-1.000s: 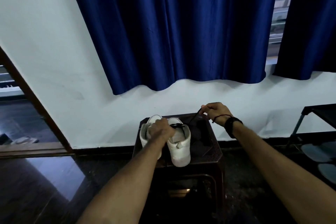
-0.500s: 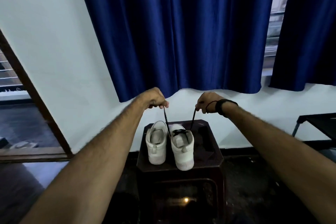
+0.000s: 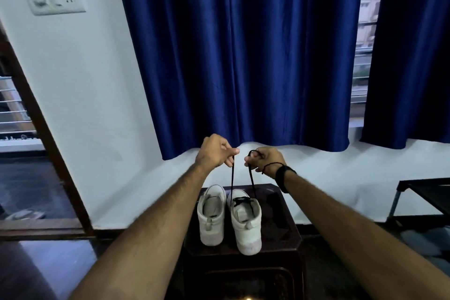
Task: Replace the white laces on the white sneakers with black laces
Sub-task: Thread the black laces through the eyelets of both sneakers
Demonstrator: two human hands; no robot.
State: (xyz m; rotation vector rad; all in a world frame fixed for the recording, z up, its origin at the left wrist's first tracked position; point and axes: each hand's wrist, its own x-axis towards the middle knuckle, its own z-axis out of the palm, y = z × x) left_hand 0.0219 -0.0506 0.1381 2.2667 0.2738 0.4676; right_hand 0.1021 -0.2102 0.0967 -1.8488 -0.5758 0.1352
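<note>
Two white sneakers stand side by side, heels toward me, on a dark stool (image 3: 282, 238). The left sneaker (image 3: 211, 217) shows no lace. The right sneaker (image 3: 246, 221) has a black lace (image 3: 232, 178) threaded across its front. Both ends of that lace run straight up from the shoe. My left hand (image 3: 215, 151) pinches the left end, held high above the shoes. My right hand (image 3: 265, 162) grips the right end, which loops over its fingers. The two hands are close together at about the same height.
A small dark object (image 3: 275, 207) lies on the stool right of the shoes. Blue curtains (image 3: 243, 56) hang on the wall behind. A dark metal-legged table (image 3: 426, 192) stands at the right, a door frame (image 3: 43, 143) at the left.
My left hand left the right sneaker and rose with one lace end. Both hands pulled the lace ends up and have come closer together above the shoes.
</note>
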